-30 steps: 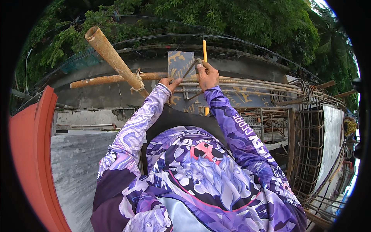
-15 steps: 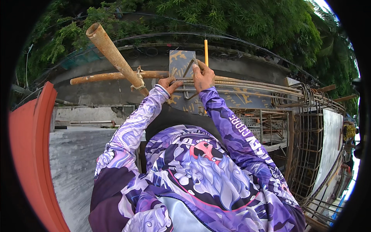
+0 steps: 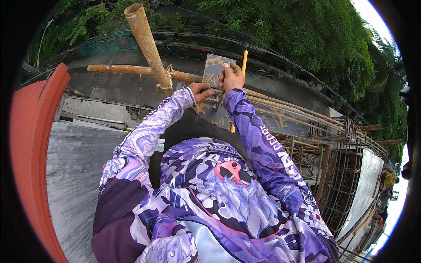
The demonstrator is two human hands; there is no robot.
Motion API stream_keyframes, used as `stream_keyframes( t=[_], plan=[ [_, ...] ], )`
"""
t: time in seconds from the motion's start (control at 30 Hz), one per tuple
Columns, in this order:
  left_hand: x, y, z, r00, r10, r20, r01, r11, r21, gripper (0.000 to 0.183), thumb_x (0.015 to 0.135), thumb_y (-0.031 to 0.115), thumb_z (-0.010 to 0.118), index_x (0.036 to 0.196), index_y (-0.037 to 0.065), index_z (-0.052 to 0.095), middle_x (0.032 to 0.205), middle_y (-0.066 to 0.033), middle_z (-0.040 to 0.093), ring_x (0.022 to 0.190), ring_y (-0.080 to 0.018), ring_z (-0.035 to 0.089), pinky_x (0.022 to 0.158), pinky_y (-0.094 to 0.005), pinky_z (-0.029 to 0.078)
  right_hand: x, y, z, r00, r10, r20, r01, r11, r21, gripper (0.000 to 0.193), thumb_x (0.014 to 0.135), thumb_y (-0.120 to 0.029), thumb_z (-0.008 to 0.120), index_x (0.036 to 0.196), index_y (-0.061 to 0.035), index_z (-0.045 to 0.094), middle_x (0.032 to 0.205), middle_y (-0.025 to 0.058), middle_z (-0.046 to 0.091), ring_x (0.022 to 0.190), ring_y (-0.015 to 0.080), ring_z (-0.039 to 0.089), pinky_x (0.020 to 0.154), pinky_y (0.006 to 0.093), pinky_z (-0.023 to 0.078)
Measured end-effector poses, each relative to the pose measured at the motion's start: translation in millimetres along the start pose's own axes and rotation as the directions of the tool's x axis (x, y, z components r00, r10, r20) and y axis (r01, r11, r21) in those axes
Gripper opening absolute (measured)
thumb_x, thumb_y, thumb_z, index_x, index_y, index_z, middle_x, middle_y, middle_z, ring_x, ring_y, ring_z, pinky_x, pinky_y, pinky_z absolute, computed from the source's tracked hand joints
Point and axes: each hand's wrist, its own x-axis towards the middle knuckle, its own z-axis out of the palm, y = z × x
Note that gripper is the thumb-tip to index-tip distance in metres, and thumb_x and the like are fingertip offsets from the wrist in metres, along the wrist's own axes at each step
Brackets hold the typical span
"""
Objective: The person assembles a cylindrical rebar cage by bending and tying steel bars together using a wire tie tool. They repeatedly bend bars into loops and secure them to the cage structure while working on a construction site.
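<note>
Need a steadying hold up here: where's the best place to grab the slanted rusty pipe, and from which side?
Probably the bare stretch of the slanted rusty pipe just above the lashing that ties it to the horizontal pipe. Come from the right side with the left hand, which is nearest. The round shaft suits a wrap grip, and the tie likely steadies it there.

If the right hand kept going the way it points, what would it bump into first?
Probably the grey board: the right hand points up and away, already at the board's edge beside the yellow stick. Depth is hard to judge; past that are only trees.
</note>
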Motion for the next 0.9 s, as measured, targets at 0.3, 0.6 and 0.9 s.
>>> stream_keyframes(
  t=[0.3,0.6,0.9],
  plan=[
    [-12,30,-5,0.999,0.015,-0.037,-0.013,0.999,0.047,0.054,0.076,0.036,0.072,0.111,-0.001,0.056,0.088,-0.0107,0.063,0.078,-0.015,0.061,0.069,-0.0298,0.048,11,-3,7,0.997,-0.015,-0.074,0.011,0.999,-0.052,0.026,0.088,-0.017,0.057,0.108,-0.002,0.053,0.057,0.0034,0.05,0.043,0.0113,0.045,0.038,0.0241,0.033],
    [6,31,-21,0.99,-0.001,-0.139,0.005,1.0,0.026,0.04,0.082,0.032,0.068,0.106,0.0,0.061,0.085,-0.0093,0.066,0.077,-0.0149,0.061,0.07,-0.0308,0.05,14,-1,-13,0.839,-0.4,0.37,0.481,0.224,-0.848,0.03,0.08,-0.012,0.052,0.109,-0.0109,0.06,0.099,0.0137,0.061,0.091,0.0325,0.058,0.084,0.0428,0.047],
    [27,57,-50,0.983,-0.146,0.115,0.094,0.925,0.368,0.029,0.078,0.012,0.06,0.104,0.001,0.059,0.092,-0.015,0.064,0.087,-0.0243,0.062,0.075,-0.0349,0.05,-13,-29,-15,0.715,-0.144,0.684,0.699,0.151,-0.699,0.044,0.084,-0.047,0.052,0.115,-0.017,0.056,0.102,0.0158,0.063,0.097,0.0298,0.061,0.084,0.0418,0.047]
  ],
)
